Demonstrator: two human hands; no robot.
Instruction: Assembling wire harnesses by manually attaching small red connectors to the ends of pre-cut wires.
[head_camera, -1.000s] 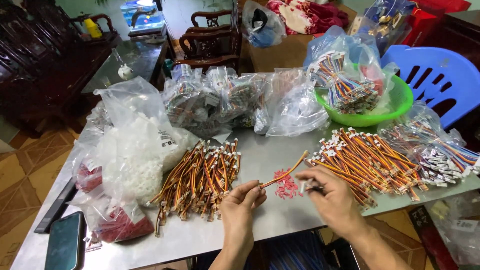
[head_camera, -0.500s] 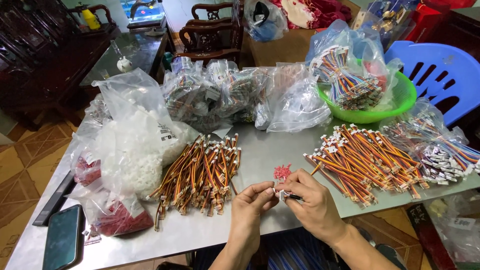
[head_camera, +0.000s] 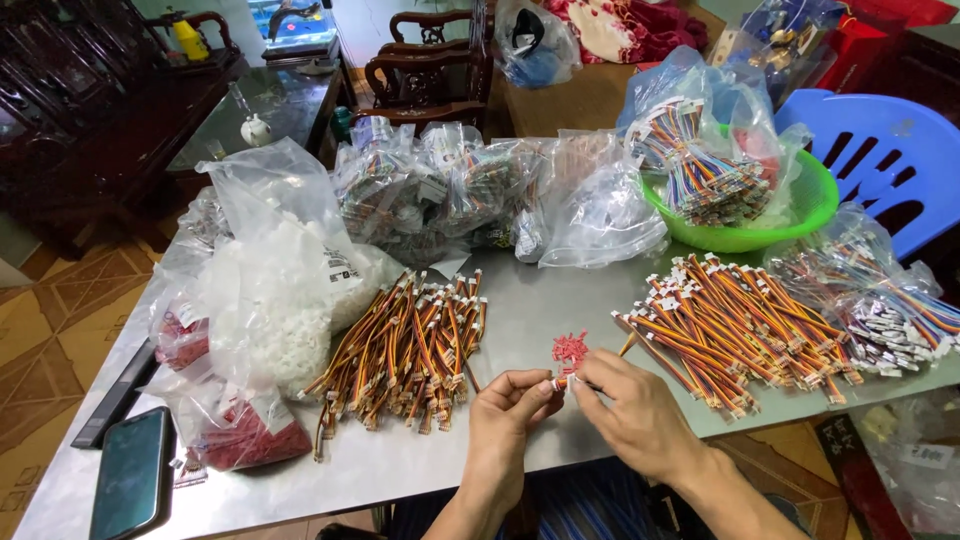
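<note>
Wire harness (head_camera: 600, 368) end pinched between left hand (head_camera: 508, 412), right hand (head_camera: 632, 410).

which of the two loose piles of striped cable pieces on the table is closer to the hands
The right pile of cables, the one beside the green basin. Its near edge almost reaches the right hand, while the left pile of cables lies farther from the left hand.

Left hand (head_camera: 512, 408) and right hand (head_camera: 628, 408) raised side by side, fingertips pinched together and meeting, forearms angled inward, wrists bare
</note>
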